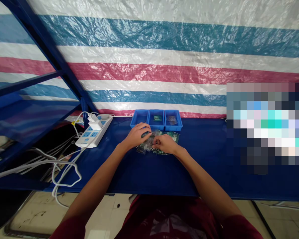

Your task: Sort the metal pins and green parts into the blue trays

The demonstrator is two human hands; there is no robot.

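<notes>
In the head view, we count two hands working at one heap in the middle of the blue surface (151, 176). The heap holds clear plastic bags (147, 146) and green boards (174, 136), too tangled for us to number. Our left hand (138, 135) lies over the heap's left side, its fingers bent and slightly apart; we cannot tell whether they grip anything. Our right hand (165, 143) is at the right side, fingers curled in toward the thumb, and we cannot tell what, if anything, they pinch. Just behind the heap, three blue bins stand side by side in one row: the middle bin (156, 126) has green pieces (157, 118) in it, and the right bin (173, 127) holds clear packaging (172, 119). To our left we see one white power strip (93, 136) carrying one white adapter (96, 124), with several white cables (40, 163) near it.
</notes>
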